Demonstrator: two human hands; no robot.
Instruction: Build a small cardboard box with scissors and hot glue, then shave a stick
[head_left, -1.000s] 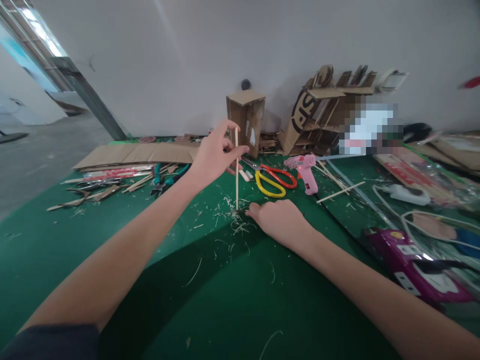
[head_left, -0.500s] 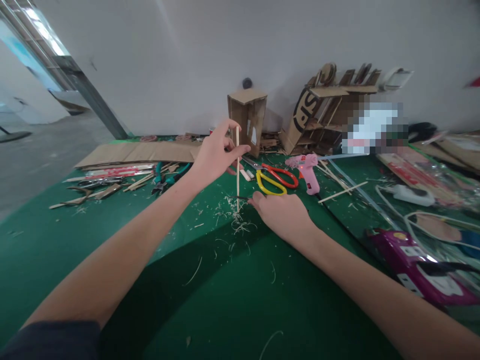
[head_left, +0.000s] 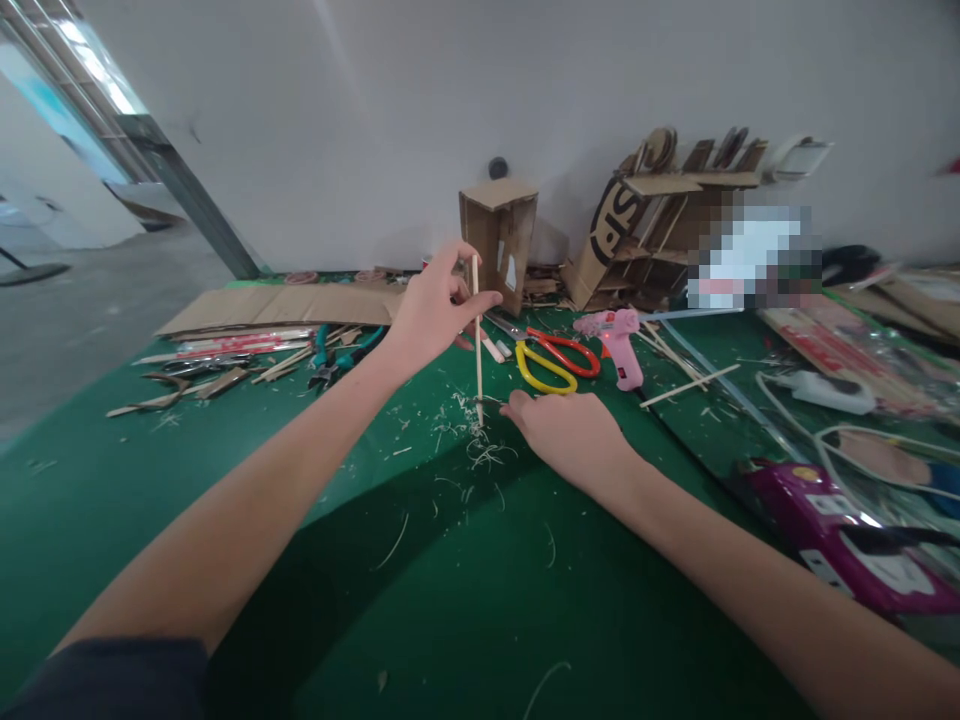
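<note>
My left hand [head_left: 442, 305] grips the upper part of a thin wooden stick [head_left: 479, 360] between thumb and fingers. The stick stands upright, its lower end at the green tabletop among pale curled shavings [head_left: 489, 453]. From the left, the closed fingers of my right hand [head_left: 559, 425] show a small dark blade [head_left: 491, 401] reaching out to the stick's lower part. Most of the blade's handle end is hidden in that hand. Just behind my right hand lie scissors [head_left: 547, 385] with one yellow and one red handle loop.
A pink glue gun [head_left: 619, 345] stands right of the scissors. Cardboard boxes [head_left: 499, 240] line the wall. Pliers [head_left: 330, 365], sticks and a cardboard strip [head_left: 285, 308] lie left. A purple power strip [head_left: 832, 520] and cables occupy the right.
The blade in my right hand rose from the stick's bottom end, then shifted slightly down again along it. My left hand keeps the stick upright. The view has shifted slightly.
</note>
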